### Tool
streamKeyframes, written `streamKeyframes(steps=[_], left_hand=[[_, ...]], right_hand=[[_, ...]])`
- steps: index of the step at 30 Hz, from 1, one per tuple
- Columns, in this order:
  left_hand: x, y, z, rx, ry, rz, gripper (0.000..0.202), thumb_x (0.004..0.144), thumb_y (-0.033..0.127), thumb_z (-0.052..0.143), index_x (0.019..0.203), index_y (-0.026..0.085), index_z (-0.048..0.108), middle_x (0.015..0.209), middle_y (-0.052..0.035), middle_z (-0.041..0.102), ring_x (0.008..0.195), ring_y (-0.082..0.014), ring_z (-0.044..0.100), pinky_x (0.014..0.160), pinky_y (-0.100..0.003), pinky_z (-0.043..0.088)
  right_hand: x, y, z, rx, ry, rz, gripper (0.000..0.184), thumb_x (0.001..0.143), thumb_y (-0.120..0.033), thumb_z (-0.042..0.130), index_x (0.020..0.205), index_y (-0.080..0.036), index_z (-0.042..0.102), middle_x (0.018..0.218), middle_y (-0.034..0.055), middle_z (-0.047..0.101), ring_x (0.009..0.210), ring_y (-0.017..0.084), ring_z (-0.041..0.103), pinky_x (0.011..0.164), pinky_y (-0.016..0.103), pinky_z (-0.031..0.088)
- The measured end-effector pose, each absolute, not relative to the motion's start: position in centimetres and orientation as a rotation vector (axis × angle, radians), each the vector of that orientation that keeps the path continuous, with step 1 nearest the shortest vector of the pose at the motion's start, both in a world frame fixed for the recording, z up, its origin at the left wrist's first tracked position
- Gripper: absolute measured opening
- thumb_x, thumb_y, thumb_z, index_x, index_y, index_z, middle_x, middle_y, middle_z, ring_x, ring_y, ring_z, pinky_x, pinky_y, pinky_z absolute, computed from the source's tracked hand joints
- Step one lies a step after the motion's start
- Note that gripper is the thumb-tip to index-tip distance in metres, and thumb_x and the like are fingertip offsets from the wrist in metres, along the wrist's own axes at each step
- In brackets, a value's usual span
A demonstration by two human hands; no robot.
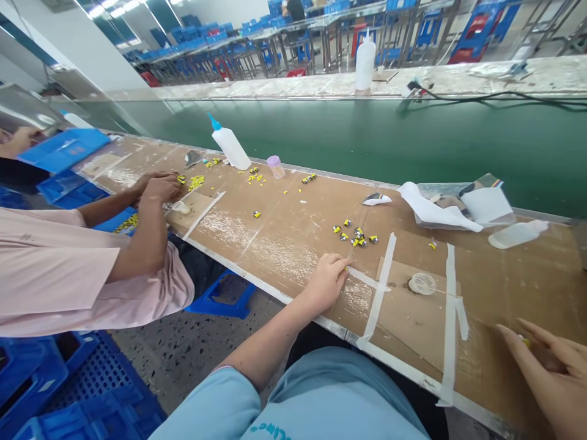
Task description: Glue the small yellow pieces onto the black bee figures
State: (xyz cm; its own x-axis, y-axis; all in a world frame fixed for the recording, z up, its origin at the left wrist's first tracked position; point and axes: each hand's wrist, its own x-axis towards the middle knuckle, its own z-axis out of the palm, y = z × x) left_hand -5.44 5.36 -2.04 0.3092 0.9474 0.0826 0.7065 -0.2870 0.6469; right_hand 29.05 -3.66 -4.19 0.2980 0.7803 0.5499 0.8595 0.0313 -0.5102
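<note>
My left hand (326,282) rests on the brown cardboard-covered workbench (284,244), its fingertips pinched on a small yellow part (345,267) beside a white tape strip (378,293). At the lower right, my right hand (545,379) holds a tiny yellow piece (525,342) between its fingers. A loose cluster of black-and-yellow components (354,234) lies just beyond my left hand. A clear tape roll (422,283) sits between my hands on a cardboard sheet.
A co-worker in a pink sleeve (55,269) handles parts further left. A blue-nozzled glue bottle (230,146), a purple-capped jar (276,167) and crumpled white packaging (458,205) stand on the bench. Behind runs a green conveyor belt (321,137). Blue crates (64,150) sit left.
</note>
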Motion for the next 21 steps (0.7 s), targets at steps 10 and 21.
streamKeyframes(steps=[10,21], left_hand=[[-2.4,4.9,-1.7,1.377,0.976,0.829,0.022,0.074,0.026,0.065,0.093,0.015,0.065,0.097,-0.0085,0.064,0.085,-0.0148,0.062,0.082,-0.030,0.050],[2.1,4.8,-3.0,0.800,0.825,0.691,0.050,0.048,0.040,0.085,0.086,0.013,0.068,0.071,-0.0014,0.067,0.069,-0.0106,0.063,0.083,-0.030,0.047]], right_hand=[[20.7,-0.8,-1.1,-1.703,-1.475,0.262,0.041,0.080,-0.059,0.053,0.087,-0.022,0.071,0.073,0.0025,0.066,0.060,0.014,0.057,0.060,0.028,0.046],[20.3,-0.2,-1.7,-1.571,-1.674,-0.119,0.035,0.092,-0.043,0.046,0.075,-0.020,0.067,0.073,0.0030,0.067,0.065,0.014,0.060,0.060,0.026,0.043]])
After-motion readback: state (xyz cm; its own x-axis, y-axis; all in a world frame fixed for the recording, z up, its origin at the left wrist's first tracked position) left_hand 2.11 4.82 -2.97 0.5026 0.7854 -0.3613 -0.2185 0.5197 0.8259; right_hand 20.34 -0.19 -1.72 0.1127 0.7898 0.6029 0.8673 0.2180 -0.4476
